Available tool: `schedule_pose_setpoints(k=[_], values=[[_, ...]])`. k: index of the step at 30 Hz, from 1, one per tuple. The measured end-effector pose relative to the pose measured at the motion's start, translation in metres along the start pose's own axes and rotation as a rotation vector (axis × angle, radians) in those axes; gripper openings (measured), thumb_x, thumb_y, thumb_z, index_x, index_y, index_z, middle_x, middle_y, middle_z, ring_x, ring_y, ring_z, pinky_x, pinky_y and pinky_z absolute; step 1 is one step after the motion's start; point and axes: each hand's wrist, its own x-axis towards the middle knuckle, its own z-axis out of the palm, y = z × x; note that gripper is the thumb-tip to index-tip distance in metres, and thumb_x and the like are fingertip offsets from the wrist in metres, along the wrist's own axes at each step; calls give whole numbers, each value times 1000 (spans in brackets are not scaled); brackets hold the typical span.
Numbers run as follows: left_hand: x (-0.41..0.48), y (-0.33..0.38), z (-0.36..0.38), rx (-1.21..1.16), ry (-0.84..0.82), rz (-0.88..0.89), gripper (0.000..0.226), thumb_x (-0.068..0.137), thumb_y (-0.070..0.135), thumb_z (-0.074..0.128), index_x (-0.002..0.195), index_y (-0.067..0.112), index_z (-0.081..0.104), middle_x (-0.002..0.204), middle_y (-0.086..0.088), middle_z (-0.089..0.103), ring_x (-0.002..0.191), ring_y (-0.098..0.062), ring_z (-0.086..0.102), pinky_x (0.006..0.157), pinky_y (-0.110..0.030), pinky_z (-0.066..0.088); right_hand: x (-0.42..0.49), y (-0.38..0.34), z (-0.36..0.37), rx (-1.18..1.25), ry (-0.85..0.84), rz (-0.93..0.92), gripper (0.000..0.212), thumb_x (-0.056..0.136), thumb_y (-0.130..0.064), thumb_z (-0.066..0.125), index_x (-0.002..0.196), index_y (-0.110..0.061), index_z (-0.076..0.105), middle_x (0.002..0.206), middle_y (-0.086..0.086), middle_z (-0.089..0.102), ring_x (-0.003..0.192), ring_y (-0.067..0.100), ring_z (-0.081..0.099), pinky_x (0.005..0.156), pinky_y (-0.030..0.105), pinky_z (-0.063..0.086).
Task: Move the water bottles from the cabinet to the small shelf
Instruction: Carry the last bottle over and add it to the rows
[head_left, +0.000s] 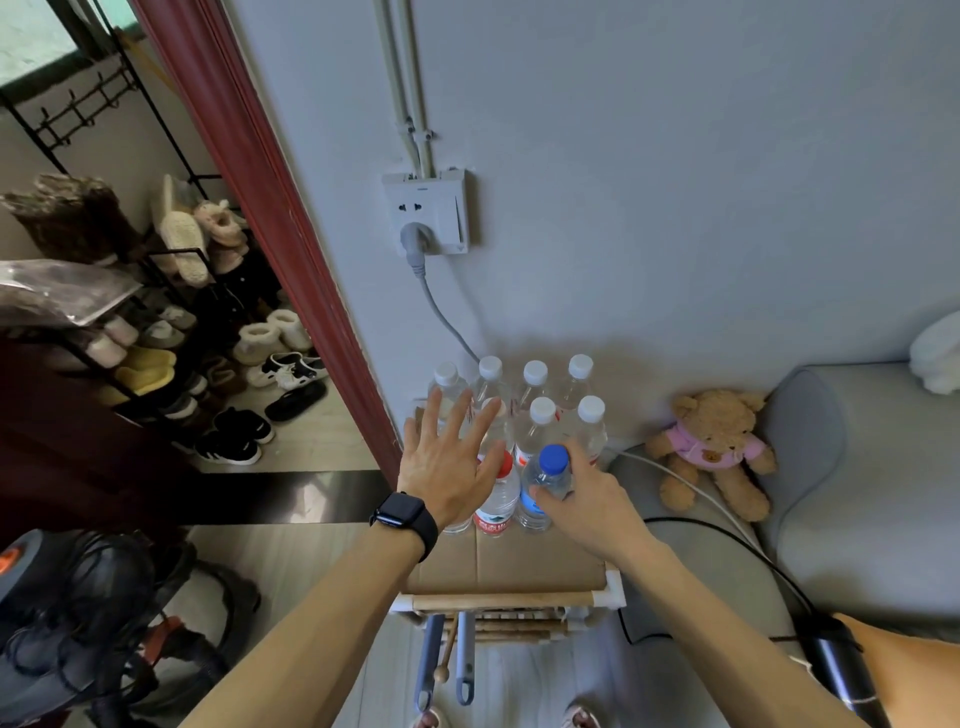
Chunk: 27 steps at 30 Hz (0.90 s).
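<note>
Several clear water bottles with white caps (536, 415) stand in rows at the back of the small shelf's cardboard-covered top (519, 564), against the wall. In front of them stand a red-capped bottle (497, 501) and a blue-capped bottle (543, 488). My right hand (589, 501) grips the blue-capped bottle by its neck and shoulder. With fingers spread straight, my left hand (449, 462) hovers over the left bottles and partly hides two of them; a dark watch is on that wrist.
A wall socket (428, 213) with a grey cable hangs above the bottles. A teddy bear (714, 449) and a grey sofa (857, 493) lie to the right. A red door frame (291, 234) and a shoe rack (171, 332) are on the left. Cables trail beside the shelf.
</note>
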Motion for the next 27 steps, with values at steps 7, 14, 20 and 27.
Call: schedule_pose_setpoints(k=[7, 14, 20, 27], values=[[7, 8, 13, 111, 31, 7, 63, 95, 62, 17, 152, 44, -1, 164, 13, -1, 149, -35, -10, 117, -58, 12, 3, 5, 4, 3, -77, -16, 54, 85, -45, 65, 132, -43, 39, 117, -22, 56, 107, 7, 58, 87, 22, 42], [5, 7, 14, 149, 43, 7, 64, 96, 65, 16, 154, 41, 3, 163, 14, -3, 149, -37, -11, 119, -58, 9, 4, 11, 1, -73, -74, -98, 60, 83, -47, 60, 133, -51, 27, 124, -32, 37, 129, 8, 41, 114, 48, 29], [7, 8, 11, 156, 26, 6, 64, 96, 66, 17, 154, 42, 6, 163, 15, -3, 149, -37, -9, 118, -58, 11, 2, 6, -3, -176, -66, -93, 63, 92, -43, 55, 145, -31, 23, 115, -23, 27, 135, 14, 34, 116, 44, 23], [4, 13, 6, 108, 9, -22, 63, 96, 64, 17, 152, 46, -4, 159, 20, -17, 147, -31, -24, 119, -54, 0, 13, 18, 4, -107, -26, -142, 66, 84, -70, 39, 141, -38, 30, 143, -20, 42, 139, 11, 27, 116, 49, 24]])
